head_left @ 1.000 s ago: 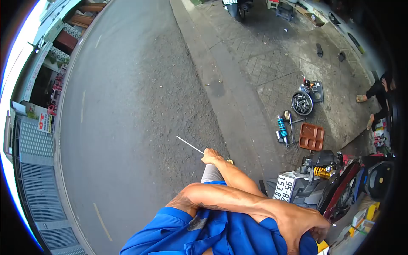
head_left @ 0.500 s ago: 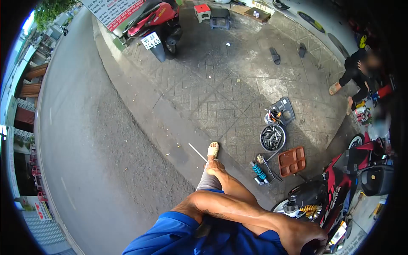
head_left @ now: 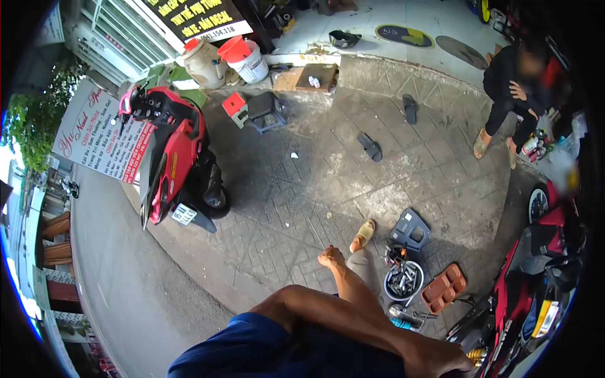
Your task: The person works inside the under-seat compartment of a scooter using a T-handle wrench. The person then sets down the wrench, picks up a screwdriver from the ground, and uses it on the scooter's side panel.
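Note:
My right hand (head_left: pixel 332 256) is closed around a thin, light-coloured rod (head_left: pixel 318 233), which points away from me over the paving. My right forearm passes under my left arm, which lies across my body. My left hand (head_left: pixel 436 360) is at the bottom right, above the yellow spring of a parked motorbike; its fingers are mostly hidden. My foot in a yellowish sandal (head_left: pixel 362 237) stands ahead of my right hand. Nearby is a metal bowl of sockets and small tools (head_left: pixel 403 281), next to a brown compartment tray (head_left: pixel 443 288) and a blue shock absorber (head_left: pixel 402 323).
A red scooter (head_left: pixel 173 160) stands at left beside the road. To the right is a red and black motorbike (head_left: pixel 504 302). A person (head_left: pixel 518 94) sits at upper right. Dark slippers (head_left: pixel 370 147), a grey plastic panel (head_left: pixel 409 229), stools (head_left: pixel 265 110) and buckets (head_left: pixel 247 63) are around.
My view has swung up and left, bringing the shopfront and buckets into sight. The sandalled foot has moved toward the metal bowl. The rod stays in my right hand.

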Demonstrator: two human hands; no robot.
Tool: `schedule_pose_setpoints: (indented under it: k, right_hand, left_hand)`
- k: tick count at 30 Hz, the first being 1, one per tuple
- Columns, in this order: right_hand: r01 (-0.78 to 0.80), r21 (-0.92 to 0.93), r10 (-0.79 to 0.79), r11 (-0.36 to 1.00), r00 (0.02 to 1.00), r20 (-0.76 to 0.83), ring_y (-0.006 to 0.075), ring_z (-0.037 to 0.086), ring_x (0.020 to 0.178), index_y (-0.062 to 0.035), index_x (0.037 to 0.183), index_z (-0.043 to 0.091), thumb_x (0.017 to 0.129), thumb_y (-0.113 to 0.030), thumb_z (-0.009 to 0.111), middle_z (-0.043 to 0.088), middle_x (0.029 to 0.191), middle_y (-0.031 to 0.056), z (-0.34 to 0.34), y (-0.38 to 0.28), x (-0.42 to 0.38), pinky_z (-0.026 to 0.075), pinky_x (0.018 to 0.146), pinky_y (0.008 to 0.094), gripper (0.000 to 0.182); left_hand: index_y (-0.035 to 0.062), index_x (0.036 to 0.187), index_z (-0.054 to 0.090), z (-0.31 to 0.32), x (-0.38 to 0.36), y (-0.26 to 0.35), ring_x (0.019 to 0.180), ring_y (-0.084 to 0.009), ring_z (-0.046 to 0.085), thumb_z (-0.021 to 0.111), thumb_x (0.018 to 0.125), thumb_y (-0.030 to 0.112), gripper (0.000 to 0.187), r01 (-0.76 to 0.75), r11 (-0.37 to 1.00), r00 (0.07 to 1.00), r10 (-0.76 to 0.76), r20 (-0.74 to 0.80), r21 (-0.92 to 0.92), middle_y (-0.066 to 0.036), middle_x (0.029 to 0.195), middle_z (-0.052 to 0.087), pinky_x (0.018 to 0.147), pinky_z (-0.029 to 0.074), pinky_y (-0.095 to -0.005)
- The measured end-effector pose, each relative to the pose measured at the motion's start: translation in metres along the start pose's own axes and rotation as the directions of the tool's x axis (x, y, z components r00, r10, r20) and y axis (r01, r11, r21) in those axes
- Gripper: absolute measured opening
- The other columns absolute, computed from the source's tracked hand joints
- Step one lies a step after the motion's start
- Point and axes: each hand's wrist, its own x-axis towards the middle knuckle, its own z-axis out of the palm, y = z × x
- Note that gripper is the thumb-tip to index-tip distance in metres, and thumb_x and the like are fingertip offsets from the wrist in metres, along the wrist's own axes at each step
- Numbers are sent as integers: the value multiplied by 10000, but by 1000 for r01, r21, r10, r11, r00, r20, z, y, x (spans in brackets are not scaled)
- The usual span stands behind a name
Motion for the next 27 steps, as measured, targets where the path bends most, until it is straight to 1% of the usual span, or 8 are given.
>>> schedule_pose_setpoints:
  k: [6,9,13,15,17,20,23,27]
  right_hand:
    - [-33,-25,33,999,999,-6,340,645,993,-17,1070,615,796,-305,611,661,1061,197,-188,-91,158,529,855,390,398]
    - [21,37,-19,999,997,-73,347,689,840,6,964,629,788,-300,615,684,925,226,-290,-129,245,562,757,397,353]
    - [320,72,-293,945,921,-257,251,625,485,5,869,601,747,-332,692,650,677,149,-430,-145,363,514,491,407,370]
    - [91,195,-53,977,981,-188,230,611,512,3,863,597,752,-284,693,628,678,143,-498,-133,403,490,487,406,322]
    - [45,238,78,970,873,-482,329,667,621,35,785,621,759,-376,690,646,660,202,-525,-70,462,527,550,399,417]
    - [-141,718,387,682,902,-191,233,585,506,-12,833,590,771,-220,686,595,669,110,-684,-97,390,453,425,380,237]
    - [-309,771,644,558,747,-167,237,546,464,-9,778,559,785,-206,676,530,595,93,-791,-87,377,420,370,375,229]
    - [-487,865,744,121,621,246,262,541,443,-1,746,572,772,-162,678,535,549,121,-877,-33,393,445,378,438,194]
  left_hand:
    - [-5,913,615,-234,52,123,743,-334,618,805,675,450,548,97,964,991,-71,-112,246,-183,787,618,684,483,-437]
    - [24,891,617,-348,63,145,757,-315,622,759,733,430,458,-238,914,911,327,-253,328,-191,810,624,687,478,-453]
    - [31,885,623,-521,69,206,848,-313,617,731,763,427,429,11,999,995,-6,-98,49,-219,864,621,740,463,-470]
    - [34,882,626,-591,85,242,894,-312,615,717,778,426,416,102,993,995,-101,25,-59,-233,892,620,766,455,-479]
    - [37,879,629,-657,103,263,940,-311,612,703,793,424,404,136,986,987,-127,99,-96,-247,919,619,792,447,-488]
    - [32,786,555,-773,123,246,849,-309,543,687,741,188,209,-230,967,941,250,-229,110,-164,857,528,759,422,-416]
    - [17,835,568,-913,147,287,847,-310,523,606,626,-54,224,115,844,733,284,-619,524,-126,852,501,698,424,-408]
    - [54,1010,665,-1128,13,160,818,-323,609,590,666,-11,358,722,500,613,-140,-778,478,-171,892,602,708,505,-398]
